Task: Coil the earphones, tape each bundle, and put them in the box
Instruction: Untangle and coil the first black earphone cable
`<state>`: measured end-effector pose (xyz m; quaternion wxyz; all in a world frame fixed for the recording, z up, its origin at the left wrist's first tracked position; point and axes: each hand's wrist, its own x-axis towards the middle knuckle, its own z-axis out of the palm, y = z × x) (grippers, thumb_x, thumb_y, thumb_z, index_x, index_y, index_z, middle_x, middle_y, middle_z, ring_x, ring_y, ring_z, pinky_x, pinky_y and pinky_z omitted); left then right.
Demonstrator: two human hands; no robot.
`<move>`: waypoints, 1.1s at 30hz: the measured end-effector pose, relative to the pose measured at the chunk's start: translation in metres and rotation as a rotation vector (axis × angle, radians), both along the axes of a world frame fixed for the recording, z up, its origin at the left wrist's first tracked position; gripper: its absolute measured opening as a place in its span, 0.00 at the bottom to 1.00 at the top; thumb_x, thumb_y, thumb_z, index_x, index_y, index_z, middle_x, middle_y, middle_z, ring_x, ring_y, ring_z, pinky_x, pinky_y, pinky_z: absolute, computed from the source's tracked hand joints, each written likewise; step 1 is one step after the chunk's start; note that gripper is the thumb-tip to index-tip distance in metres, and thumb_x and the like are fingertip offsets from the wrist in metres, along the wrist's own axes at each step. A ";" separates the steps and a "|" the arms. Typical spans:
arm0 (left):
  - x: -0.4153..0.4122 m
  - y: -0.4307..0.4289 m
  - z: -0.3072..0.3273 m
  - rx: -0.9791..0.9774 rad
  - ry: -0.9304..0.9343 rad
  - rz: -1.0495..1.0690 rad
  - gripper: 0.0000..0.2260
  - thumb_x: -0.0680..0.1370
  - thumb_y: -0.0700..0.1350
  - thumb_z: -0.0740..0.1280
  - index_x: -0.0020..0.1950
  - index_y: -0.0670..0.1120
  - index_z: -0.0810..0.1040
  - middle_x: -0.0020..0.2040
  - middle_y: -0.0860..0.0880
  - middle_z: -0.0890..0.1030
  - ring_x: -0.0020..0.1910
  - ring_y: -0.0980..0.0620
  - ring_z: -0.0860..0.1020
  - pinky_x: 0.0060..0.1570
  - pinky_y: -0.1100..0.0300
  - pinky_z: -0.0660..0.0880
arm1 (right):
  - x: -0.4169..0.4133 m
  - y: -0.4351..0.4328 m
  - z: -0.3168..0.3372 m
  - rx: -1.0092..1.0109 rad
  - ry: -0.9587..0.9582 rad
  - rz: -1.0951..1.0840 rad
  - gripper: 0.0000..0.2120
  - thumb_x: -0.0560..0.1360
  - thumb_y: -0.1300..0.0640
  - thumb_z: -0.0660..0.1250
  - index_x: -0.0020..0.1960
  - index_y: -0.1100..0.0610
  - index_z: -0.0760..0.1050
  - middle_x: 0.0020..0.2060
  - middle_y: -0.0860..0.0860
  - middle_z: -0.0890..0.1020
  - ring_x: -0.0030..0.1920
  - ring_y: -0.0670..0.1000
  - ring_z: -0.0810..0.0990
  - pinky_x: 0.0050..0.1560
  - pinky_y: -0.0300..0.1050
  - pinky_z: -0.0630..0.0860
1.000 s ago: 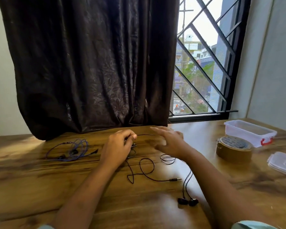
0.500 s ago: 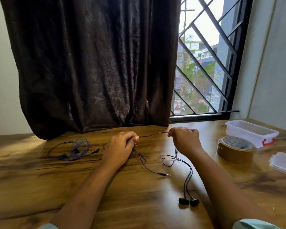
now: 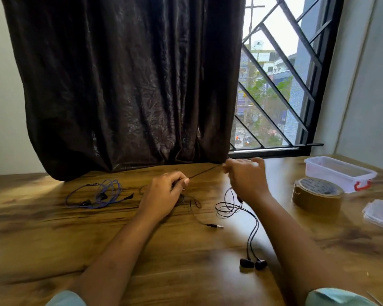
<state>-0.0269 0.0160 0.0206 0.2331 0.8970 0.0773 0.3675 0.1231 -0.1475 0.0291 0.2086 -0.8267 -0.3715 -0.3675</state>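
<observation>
Both hands work a pair of black wired earphones [image 3: 229, 209] over a brown wood-grain table [image 3: 53, 235]. The left hand [image 3: 164, 195] rests low on the tabletop with its fingers curled, thumb and forefinger pinching the thin black cable. The right hand [image 3: 245, 180] is raised a little above the surface, near the window sill, and nips the same cable between thumb and forefinger while its other fingers fan out, slightly blurred. A short stretch of cable runs taut and slanting between the two pinches.

Below the right hand, the cable hangs into a few loose loops lying on the table, then trails toward the person to two black earbuds [image 3: 252, 263] lying side by side near the right forearm. Its metal-tipped jack plug [image 3: 216, 226] lies flat on the wood between the forearms.

A second pair, blue wired earphones [image 3: 97, 193], sits in a loose tangle on the table to the left of the left hand, apart from it. At right stands a roll of brown packing tape [image 3: 316, 196], lying flat. Just behind it is a clear rectangular plastic box with a red latch [image 3: 338, 173], open at the top. A clear plastic lid [image 3: 380, 214] lies at the table's right edge. A dark brown curtain [image 3: 119, 85] covers most of a barred window [image 3: 274, 85] behind the table.
</observation>
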 end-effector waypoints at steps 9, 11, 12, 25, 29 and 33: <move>-0.001 0.002 -0.002 0.011 0.023 0.042 0.08 0.79 0.49 0.63 0.42 0.51 0.78 0.33 0.57 0.76 0.33 0.62 0.73 0.28 0.68 0.62 | -0.011 0.015 -0.005 -0.286 0.350 0.182 0.34 0.75 0.47 0.65 0.77 0.46 0.54 0.74 0.46 0.62 0.74 0.53 0.59 0.72 0.58 0.50; 0.000 0.000 -0.002 0.012 0.024 0.019 0.07 0.79 0.48 0.63 0.42 0.51 0.78 0.33 0.56 0.77 0.34 0.61 0.74 0.29 0.68 0.64 | -0.030 0.030 -0.005 -0.310 0.346 0.387 0.28 0.74 0.49 0.64 0.73 0.46 0.62 0.68 0.48 0.71 0.71 0.53 0.65 0.71 0.58 0.54; 0.000 -0.001 -0.002 0.013 0.023 0.007 0.07 0.78 0.47 0.64 0.43 0.51 0.79 0.35 0.56 0.77 0.36 0.61 0.74 0.31 0.67 0.66 | -0.037 0.036 -0.006 -0.320 0.337 0.433 0.21 0.74 0.50 0.62 0.67 0.46 0.68 0.60 0.47 0.77 0.66 0.52 0.70 0.69 0.58 0.56; -0.001 0.007 -0.002 -0.045 -0.010 -0.013 0.07 0.79 0.46 0.63 0.42 0.52 0.78 0.39 0.58 0.79 0.40 0.62 0.76 0.41 0.60 0.72 | 0.018 -0.006 -0.006 0.312 0.650 0.112 0.14 0.78 0.55 0.56 0.36 0.45 0.73 0.31 0.42 0.81 0.41 0.50 0.81 0.51 0.55 0.77; 0.001 0.009 -0.003 -0.062 -0.031 -0.002 0.07 0.79 0.47 0.63 0.42 0.51 0.79 0.38 0.55 0.80 0.39 0.58 0.77 0.41 0.54 0.74 | 0.022 -0.021 -0.012 0.259 0.571 -0.111 0.10 0.80 0.53 0.58 0.47 0.46 0.78 0.39 0.46 0.84 0.48 0.54 0.81 0.53 0.51 0.74; 0.002 0.009 -0.005 -0.063 -0.035 0.032 0.07 0.79 0.48 0.62 0.44 0.51 0.79 0.38 0.55 0.80 0.39 0.58 0.77 0.40 0.53 0.75 | 0.017 -0.017 -0.004 -0.136 0.527 -0.113 0.16 0.78 0.59 0.63 0.64 0.46 0.73 0.54 0.45 0.83 0.60 0.51 0.77 0.56 0.48 0.70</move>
